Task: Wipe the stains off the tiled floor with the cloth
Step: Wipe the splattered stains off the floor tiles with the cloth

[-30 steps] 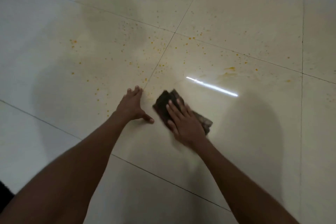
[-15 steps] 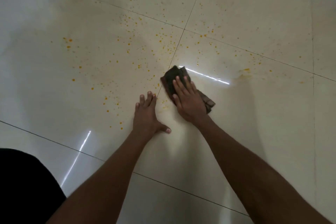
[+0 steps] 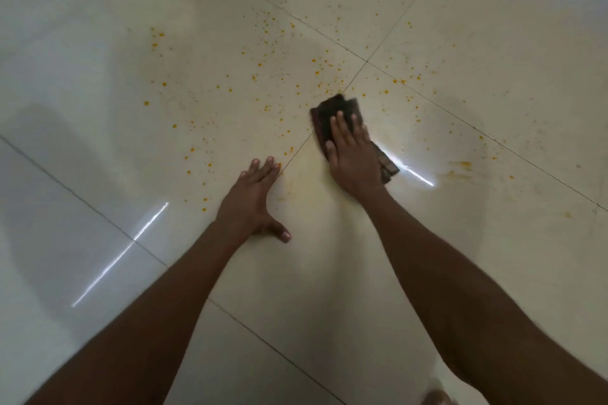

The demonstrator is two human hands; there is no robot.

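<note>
A dark folded cloth [image 3: 332, 108] lies flat on the cream tiled floor [image 3: 329, 256], just below where four tiles meet. My right hand [image 3: 352, 154] presses on it with straight fingers and covers its middle. My left hand [image 3: 253, 197] rests flat on the tile to the cloth's lower left, fingers straight and thumb spread, holding nothing. Orange specks [image 3: 230, 89] are scattered over the tile to the left and above the cloth. An orange smear [image 3: 460, 166] lies to the right of the cloth.
Dark grout lines [image 3: 367, 61] cross just above the cloth. Bright light streaks reflect off the glossy tiles at the lower left [image 3: 131, 240] and beside the cloth [image 3: 414, 173]. Part of a foot [image 3: 437, 396] shows at the bottom edge.
My right hand has pushed the cloth forward toward the grout crossing. My left hand has stayed flat on the floor. The view has shifted, and the dark shape at the lower left is gone.
</note>
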